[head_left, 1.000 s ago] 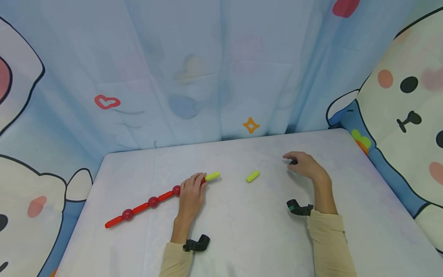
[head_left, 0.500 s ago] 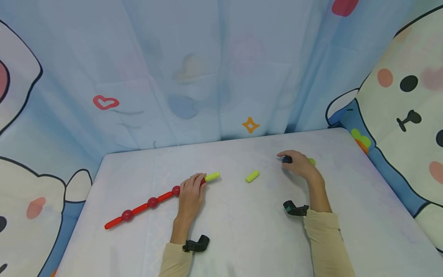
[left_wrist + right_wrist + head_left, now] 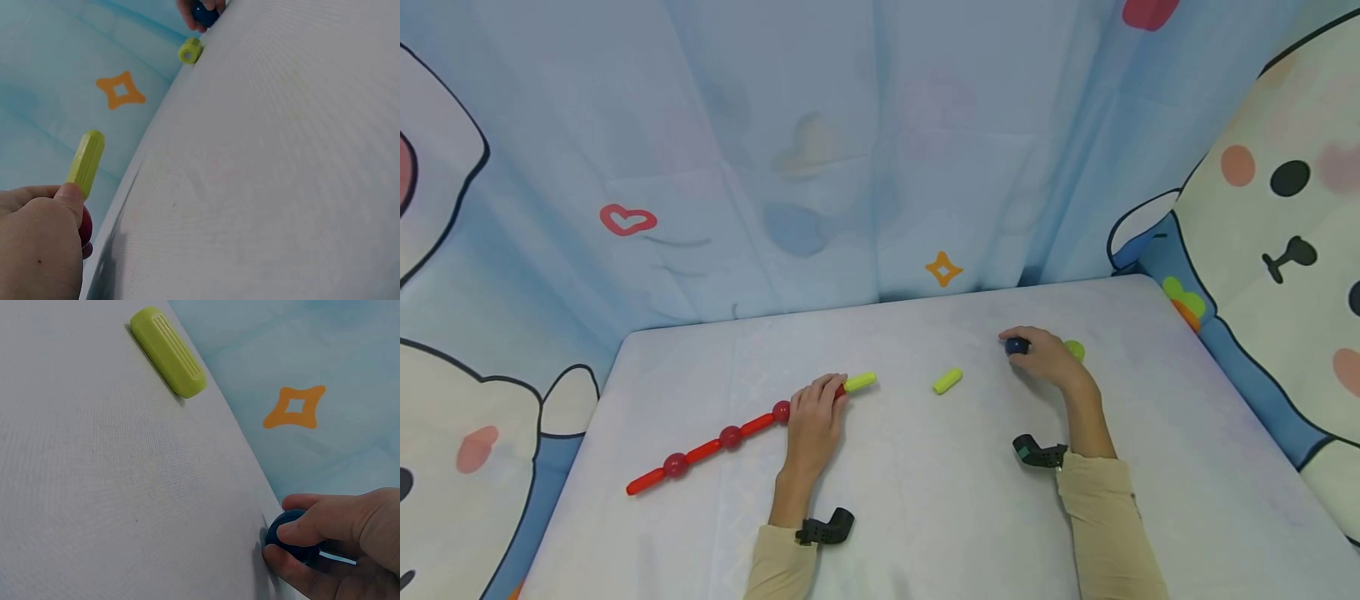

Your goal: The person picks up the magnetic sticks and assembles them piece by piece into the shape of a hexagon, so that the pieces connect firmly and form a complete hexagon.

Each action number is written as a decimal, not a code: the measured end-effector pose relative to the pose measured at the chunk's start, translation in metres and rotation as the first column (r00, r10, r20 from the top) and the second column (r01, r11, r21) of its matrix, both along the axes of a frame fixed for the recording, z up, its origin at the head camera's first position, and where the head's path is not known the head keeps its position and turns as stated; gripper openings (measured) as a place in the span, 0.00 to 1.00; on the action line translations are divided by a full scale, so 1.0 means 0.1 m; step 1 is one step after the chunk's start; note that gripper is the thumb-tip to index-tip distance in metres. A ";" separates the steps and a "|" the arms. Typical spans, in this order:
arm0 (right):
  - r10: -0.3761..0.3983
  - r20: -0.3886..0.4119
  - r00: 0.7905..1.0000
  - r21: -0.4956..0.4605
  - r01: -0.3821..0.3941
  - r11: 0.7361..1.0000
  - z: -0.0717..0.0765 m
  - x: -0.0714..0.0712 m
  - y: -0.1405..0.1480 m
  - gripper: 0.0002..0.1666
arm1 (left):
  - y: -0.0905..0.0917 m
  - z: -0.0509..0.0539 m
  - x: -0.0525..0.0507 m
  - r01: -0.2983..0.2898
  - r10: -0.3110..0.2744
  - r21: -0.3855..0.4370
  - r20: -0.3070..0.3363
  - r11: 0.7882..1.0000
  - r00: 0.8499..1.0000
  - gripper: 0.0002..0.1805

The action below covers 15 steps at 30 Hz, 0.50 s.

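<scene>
My left hand [image 3: 812,425] grips the upper right end of a chain of red rods and red balls [image 3: 703,452] lying on the table. A yellow-green rod [image 3: 860,382] sticks out past its fingers; in the left wrist view the thumb lies at the base of that rod [image 3: 86,161]. My right hand [image 3: 1051,357] pinches a dark blue ball [image 3: 1017,346] between thumb and fingers, low at the table. A loose yellow-green rod [image 3: 947,382] lies between the hands. Behind the right hand a green round piece [image 3: 1075,349] shows, partly hidden.
The white table [image 3: 925,500] ends at a light blue printed curtain [image 3: 737,167] along its back edge. Each wrist carries a black camera mount, the left one [image 3: 827,527] and the right one [image 3: 1040,452].
My right hand has moved a little to the left with the dark blue ball, and the green piece behind it has come into view. The left hand and the chain have stayed in place.
</scene>
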State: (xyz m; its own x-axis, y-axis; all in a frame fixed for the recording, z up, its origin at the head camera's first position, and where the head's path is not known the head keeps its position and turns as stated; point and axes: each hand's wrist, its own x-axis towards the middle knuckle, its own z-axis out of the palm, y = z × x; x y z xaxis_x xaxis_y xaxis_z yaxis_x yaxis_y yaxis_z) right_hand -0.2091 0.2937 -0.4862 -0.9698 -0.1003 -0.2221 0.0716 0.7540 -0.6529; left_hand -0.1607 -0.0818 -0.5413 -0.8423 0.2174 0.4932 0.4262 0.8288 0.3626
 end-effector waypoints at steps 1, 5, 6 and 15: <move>-0.001 0.000 1.000 0.000 0.001 1.000 0.00 0.00 0.00 0.26 | 0.00 0.00 0.00 0.000 0.000 0.000 0.004 1.000 1.000 0.22; -0.012 0.003 1.000 0.003 0.012 1.000 0.00 -0.01 -0.01 0.26 | 0.00 0.02 0.01 0.000 0.000 0.001 0.024 1.000 1.000 0.21; -0.017 0.003 1.000 0.004 0.017 1.000 0.01 -0.01 -0.01 0.26 | 0.00 0.03 0.01 0.000 0.000 0.002 0.031 1.000 1.000 0.21; -0.036 0.009 0.999 0.010 0.036 0.999 0.02 -0.02 -0.05 0.27 | 0.00 0.01 0.00 -0.001 0.001 0.006 0.043 1.000 0.999 0.20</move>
State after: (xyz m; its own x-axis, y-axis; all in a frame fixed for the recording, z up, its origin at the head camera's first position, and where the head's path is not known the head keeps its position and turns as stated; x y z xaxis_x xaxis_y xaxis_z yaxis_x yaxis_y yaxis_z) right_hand -0.2114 0.2889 -0.4840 -0.9708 -0.0627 -0.2314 0.1047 0.7575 -0.6443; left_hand -0.1605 -0.0817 -0.5400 -0.8628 0.2139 0.4580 0.4095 0.8270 0.3852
